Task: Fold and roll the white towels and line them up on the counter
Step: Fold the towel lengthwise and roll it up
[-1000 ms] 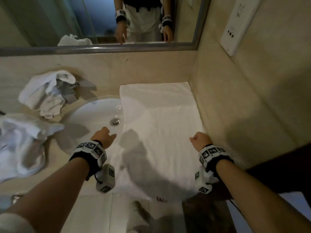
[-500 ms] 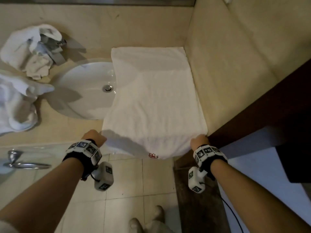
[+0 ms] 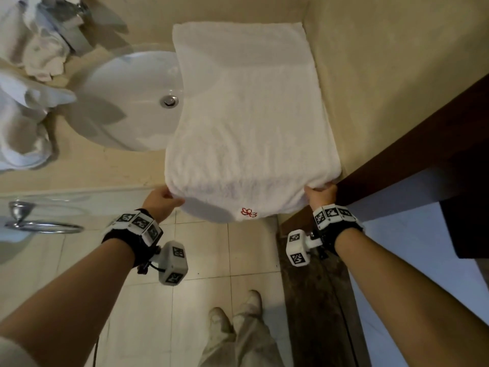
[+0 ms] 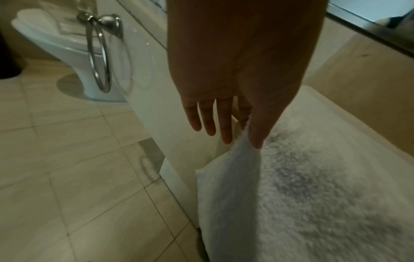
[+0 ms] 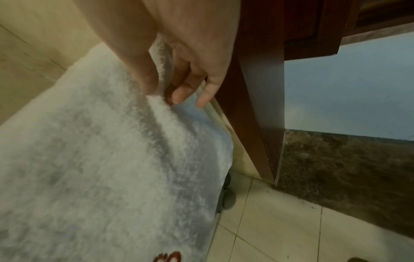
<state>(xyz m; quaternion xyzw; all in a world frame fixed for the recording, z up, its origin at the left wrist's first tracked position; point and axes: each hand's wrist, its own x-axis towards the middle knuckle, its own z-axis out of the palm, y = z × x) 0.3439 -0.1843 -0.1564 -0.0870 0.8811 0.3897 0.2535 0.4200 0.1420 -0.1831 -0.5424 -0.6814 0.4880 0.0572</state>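
Head view puts your white towel [image 3: 246,112] flat on the counter [image 3: 79,176] just beside the sink basin [image 3: 127,102], one side edge lapping over the basin's rim, the far end against the back wall and the near end drooping off the counter's front edge, its red embroidered logo [image 3: 248,212] hanging there. Your left hand [image 3: 161,201] pinches the near corner on the basin side; your right hand [image 3: 320,194] pinches the opposite near corner, by the dark wood door frame [image 3: 397,144]. Expect thick, soft terry: light, limp, not slippery and with no stiffness, so it will sag between your two grips and wrinkle if you pull unevenly. The corners you hold look like the right places; keep tension even across the hem as you carry it over for the fold. Left wrist view shows what the head camera cannot: the thumb and forefinger grip the cloth while the other three fingers [image 4: 209,118] stay straight and free, and it also takes in a chrome towel ring [image 4: 98,58] and a toilet [image 4: 58,46] beyond the basin. Right wrist view shows the thumb on top and curled fingers [image 5: 179,92] beneath the hem. Only the head view shows the crumpled towels [image 3: 29,83] still waiting on the basin's far side.
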